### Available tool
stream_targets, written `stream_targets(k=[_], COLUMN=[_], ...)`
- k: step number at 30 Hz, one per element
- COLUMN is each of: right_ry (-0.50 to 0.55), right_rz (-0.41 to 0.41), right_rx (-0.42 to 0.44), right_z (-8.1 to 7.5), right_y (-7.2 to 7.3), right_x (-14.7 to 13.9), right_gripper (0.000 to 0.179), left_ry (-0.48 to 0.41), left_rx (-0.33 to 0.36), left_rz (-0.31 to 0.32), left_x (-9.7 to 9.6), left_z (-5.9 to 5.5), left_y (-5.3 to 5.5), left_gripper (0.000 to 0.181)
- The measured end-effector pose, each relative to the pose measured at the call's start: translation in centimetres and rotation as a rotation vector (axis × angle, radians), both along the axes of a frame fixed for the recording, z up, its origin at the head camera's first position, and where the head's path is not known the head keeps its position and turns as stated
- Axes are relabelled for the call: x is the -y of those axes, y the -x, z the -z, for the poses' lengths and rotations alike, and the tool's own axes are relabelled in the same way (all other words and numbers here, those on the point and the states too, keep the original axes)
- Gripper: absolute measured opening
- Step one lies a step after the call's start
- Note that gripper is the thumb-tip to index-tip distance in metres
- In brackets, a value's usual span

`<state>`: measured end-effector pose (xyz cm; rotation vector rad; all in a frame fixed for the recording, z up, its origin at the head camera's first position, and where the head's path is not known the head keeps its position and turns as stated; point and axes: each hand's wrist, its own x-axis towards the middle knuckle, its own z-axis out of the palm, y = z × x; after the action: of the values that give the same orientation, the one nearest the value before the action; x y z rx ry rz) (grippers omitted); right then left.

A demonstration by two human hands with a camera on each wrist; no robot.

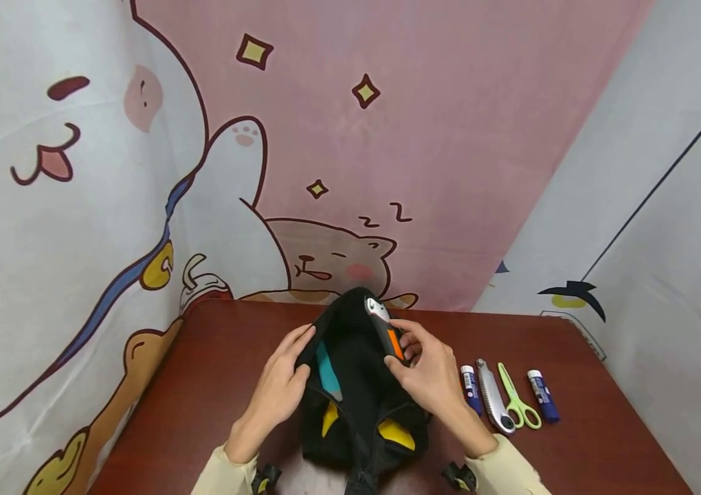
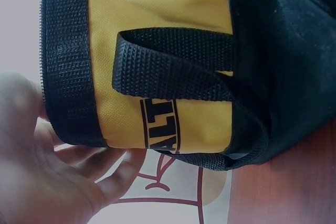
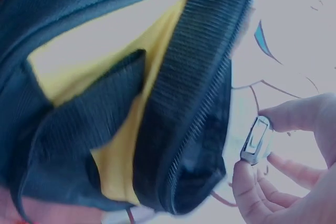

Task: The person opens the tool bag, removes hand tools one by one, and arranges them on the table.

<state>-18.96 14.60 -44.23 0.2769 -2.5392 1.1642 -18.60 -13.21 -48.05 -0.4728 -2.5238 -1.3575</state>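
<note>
A black and yellow zip-top tool bag (image 1: pixel 332 447) stands open on the table. My left hand (image 1: pixel 276 381) holds its left rim; in the left wrist view, the fingers bend around the bag's zipped edge. My right hand (image 1: pixel 431 368) pinches a black and orange utility knife (image 1: pixel 383 326) with a silver nose, between thumb and fingers, over the right side of the opening. The right wrist view shows the knife's metal end (image 3: pixel 256 141) beside the bag's zip. Inside the bag, a teal item (image 1: pixel 328 371) leans by the left wall, its lower part hidden.
Right of the bag on the brown table (image 1: pixel 233 371) lie a blue glue stick (image 1: pixel 471 388), a long grey-handled tool (image 1: pixel 494 399), green scissors (image 1: pixel 516 399) and another glue stick (image 1: pixel 543 397). A printed cloth (image 1: pixel 449 137) hangs behind the table.
</note>
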Motion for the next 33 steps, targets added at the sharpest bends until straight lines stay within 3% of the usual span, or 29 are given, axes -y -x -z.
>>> stream_targets(k=[8,18,26,33], right_ry=[0.019,-0.054,-0.101,-0.144], right_rz=[0.065,0.212,0.329,0.424], right_rx=[-0.096,-0.066,-0.063,-0.011], right_z=[-0.7,0.3,1.3,2.1], right_y=[-1.8,-4.2,-4.6,-4.6], right_x=[-3.8,-9.1,-13.1,-16.8], right_gripper=[0.068,0.066,0.066,0.065], left_ry=[-0.008,0.037,0.002,0.013], left_rx=[-0.003,-0.059,-0.007,-0.022], left_rz=[-0.001,-0.013,-0.007,-0.008], left_x=[0.2,0.0,0.1,0.0], left_z=[-0.1,0.0,-0.1,0.0], left_y=[0.2,0.2,0.2,0.2], left_gripper=[0.064,0.066,0.065,0.066])
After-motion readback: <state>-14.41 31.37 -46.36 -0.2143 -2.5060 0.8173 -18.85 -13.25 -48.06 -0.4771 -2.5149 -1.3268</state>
